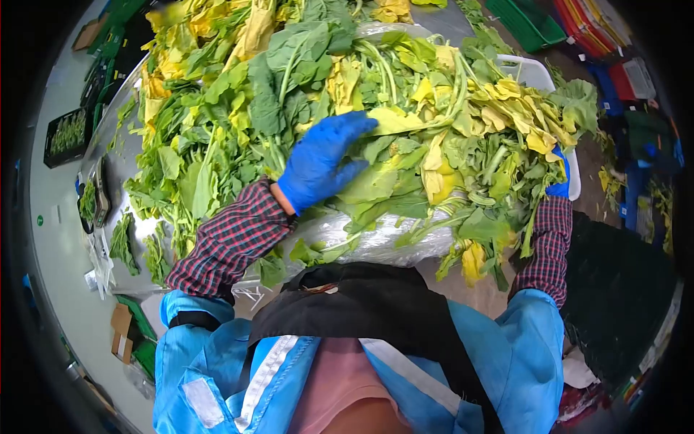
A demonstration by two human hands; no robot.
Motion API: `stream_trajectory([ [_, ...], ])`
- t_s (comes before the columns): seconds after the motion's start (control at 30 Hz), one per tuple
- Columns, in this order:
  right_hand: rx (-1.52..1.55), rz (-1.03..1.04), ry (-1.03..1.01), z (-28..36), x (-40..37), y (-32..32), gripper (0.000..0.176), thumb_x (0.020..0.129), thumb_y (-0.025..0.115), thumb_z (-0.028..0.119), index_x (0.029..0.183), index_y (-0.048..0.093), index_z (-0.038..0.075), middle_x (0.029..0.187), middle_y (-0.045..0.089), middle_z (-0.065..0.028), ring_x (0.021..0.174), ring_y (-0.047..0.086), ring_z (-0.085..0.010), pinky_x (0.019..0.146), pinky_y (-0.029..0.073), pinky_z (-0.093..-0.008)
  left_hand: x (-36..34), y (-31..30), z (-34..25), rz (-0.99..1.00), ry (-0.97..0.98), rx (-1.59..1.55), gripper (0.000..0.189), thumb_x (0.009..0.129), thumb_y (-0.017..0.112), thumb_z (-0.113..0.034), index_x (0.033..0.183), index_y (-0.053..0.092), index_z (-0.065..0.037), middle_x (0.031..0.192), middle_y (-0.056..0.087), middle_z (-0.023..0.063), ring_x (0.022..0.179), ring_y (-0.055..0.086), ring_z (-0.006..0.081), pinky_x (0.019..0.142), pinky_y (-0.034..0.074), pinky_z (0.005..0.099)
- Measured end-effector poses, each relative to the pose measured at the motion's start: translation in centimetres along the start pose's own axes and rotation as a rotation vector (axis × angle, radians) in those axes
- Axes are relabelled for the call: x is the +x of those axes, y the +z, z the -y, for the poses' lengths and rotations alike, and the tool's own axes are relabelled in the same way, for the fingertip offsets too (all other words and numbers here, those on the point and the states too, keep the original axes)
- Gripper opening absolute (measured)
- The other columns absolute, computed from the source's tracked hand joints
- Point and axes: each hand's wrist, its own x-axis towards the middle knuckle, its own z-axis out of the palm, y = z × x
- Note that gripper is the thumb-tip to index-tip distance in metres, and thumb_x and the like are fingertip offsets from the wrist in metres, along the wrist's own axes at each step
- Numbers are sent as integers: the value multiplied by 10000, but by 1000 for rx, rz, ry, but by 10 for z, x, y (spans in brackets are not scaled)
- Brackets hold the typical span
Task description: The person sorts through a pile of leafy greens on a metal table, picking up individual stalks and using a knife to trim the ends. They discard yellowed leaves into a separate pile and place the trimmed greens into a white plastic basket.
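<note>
A big heap of green and yellowed leafy vegetables (405, 123) lies in front of me, partly resting on clear plastic wrap (376, 242). My left hand (322, 163), in a blue glove, lies flat on top of the heap with fingers spread, touching the leaves. My right hand (560, 184), also blue-gloved, is mostly buried under the leaves at the heap's right side, against a white tub's rim (538, 72). Whether it grips anything is hidden. Both arms wear plaid sleeves.
The steel table (108, 152) on the left carries more loose greens and a small tray of greens (69, 134). Green crates (528, 22), red and blue crates (622, 72) stand at the far right. A dark bin (622, 289) sits by my right side.
</note>
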Motion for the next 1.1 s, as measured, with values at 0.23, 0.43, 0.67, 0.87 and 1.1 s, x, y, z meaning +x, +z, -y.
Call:
stream_trajectory([
  [0.23, 217, 271, 53, 60, 32, -50, 332, 887, 494, 177, 1166, 531, 2, 1086, 575, -82, 946, 558, -150, 824, 459, -295, 12, 33, 6, 151, -4, 107, 740, 648, 716, -184, 1315, 398, -146, 1333, 375, 145, 1192, 366, 367, 1004, 312, 435],
  [0.43, 323, 524, 146, 83, 64, -78, 343, 888, 497, 186, 1170, 526, -6, 1076, 579, -91, 925, 561, -158, 815, 459, -300, 12, 31, 14, 174, -4, 162, 700, 663, 680, -94, 1307, 413, -160, 1314, 408, 127, 1168, 402, 339, 981, 344, 402],
  [0.67, 206, -73, -94, 89, 74, -56, 367, 875, 520, 193, 1175, 519, -18, 1073, 580, -116, 939, 561, -194, 826, 451, -314, 16, 33, 13, 152, -65, 142, 719, 658, 693, -100, 1313, 408, -173, 1301, 415, 140, 1142, 418, 335, 965, 359, 393],
  [0.87, -1301, -263, -834, 98, -20, 41, 491, 778, 672, 187, 1194, 507, -16, 1110, 553, -156, 990, 545, -246, 861, 421, -339, 23, 36, 13, 123, -113, 116, 742, 642, 707, -92, 1315, 408, -184, 1275, 431, 154, 1133, 423, 334, 961, 363, 384],
  [1.1, -1820, 522, -358, -55, -141, 121, 501, 681, 698, 287, 1110, 561, 68, 957, 568, -117, 926, 543, -295, 800, 438, -378, 28, 40, 12, 108, -107, 110, 715, 637, 708, -81, 1292, 433, -164, 1249, 446, 154, 1119, 430, 331, 957, 364, 383],
])
